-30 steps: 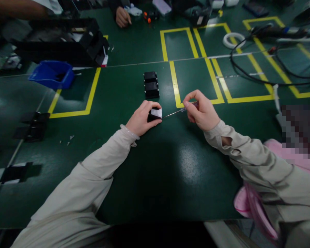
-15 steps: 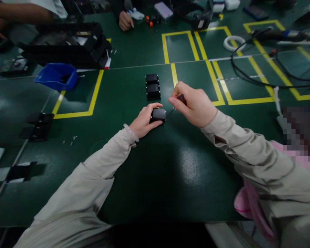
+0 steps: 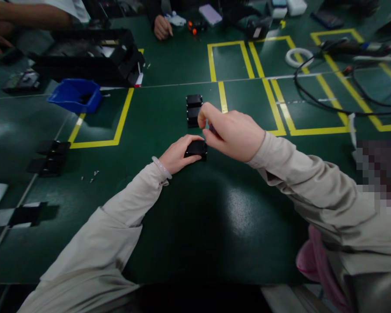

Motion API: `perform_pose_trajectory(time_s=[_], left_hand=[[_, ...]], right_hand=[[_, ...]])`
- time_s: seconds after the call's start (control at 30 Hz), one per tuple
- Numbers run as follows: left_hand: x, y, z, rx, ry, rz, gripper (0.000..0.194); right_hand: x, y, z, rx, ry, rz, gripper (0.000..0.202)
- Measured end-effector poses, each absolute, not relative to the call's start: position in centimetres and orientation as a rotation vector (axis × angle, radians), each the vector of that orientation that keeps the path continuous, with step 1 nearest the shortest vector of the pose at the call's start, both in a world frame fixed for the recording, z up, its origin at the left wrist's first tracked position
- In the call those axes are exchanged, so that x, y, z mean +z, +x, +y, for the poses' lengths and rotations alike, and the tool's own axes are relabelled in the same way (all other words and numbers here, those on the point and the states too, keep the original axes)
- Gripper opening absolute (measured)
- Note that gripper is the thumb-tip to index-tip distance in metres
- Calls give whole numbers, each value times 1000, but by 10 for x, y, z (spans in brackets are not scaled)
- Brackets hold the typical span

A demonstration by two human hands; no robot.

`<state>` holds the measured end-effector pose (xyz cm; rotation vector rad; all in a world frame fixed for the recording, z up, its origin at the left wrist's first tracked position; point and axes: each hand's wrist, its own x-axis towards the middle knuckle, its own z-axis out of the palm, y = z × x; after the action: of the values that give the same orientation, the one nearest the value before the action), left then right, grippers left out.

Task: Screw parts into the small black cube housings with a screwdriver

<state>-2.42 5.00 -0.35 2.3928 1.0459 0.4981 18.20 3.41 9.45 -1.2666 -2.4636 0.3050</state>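
My left hand point(image 3: 177, 153) is closed around a small black box point(image 3: 196, 149), thumb along its near side and fingers over its far side, pressing it on the green table. My right hand point(image 3: 234, 132) is curled just above the box's right end. It grips a screwdriver, of which only a dark bit of the handle point(image 3: 212, 128) shows between the fingers; the shaft and tip are hidden. Right behind my hands stand two more black boxes point(image 3: 194, 101) in a row, the nearer one partly covered by my right fingers.
Several small screws point(image 3: 94, 174) lie loose at left, near more black boxes point(image 3: 54, 163). Farther back are a blue bin point(image 3: 74, 96) and stacked black trays point(image 3: 84, 69). A co-worker's hand point(image 3: 163, 28) rests across the table. Black cable point(image 3: 329, 104) and a white tape roll point(image 3: 299, 57) lie at right.
My right hand has moved left and tilted over the box's right end, hiding the screwdriver shaft that showed earlier. The box in my left hand has tilted and shifted slightly left.
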Motion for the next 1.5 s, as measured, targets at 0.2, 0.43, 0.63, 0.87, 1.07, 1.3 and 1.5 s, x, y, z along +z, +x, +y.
perform_pose_trajectory(time_s=[0.2,0.43,0.63,0.87,1.07,1.3,1.5], left_hand=[[14,-20,36,615,2659,1178,58],[30,-4,27,354,2765,1206,19],[39,6,28,119,2890,1273,14],[53,17,31,-107,2893,1304,19],[58,22,29,-134,2864,1323,18],[54,27,24,-140,2822,1396,17],[61,31,23,-264,2821,1410,16]], right_hand=[[96,183,34,272,-1269,-2492,20],[95,191,35,303,-1190,-2543,21],[96,197,38,341,-1120,-2603,23],[94,200,34,275,-1179,-2623,21],[95,204,27,318,-1130,-2616,19],[92,205,21,248,-1088,-2612,19],[94,217,24,337,-1136,-2503,18]])
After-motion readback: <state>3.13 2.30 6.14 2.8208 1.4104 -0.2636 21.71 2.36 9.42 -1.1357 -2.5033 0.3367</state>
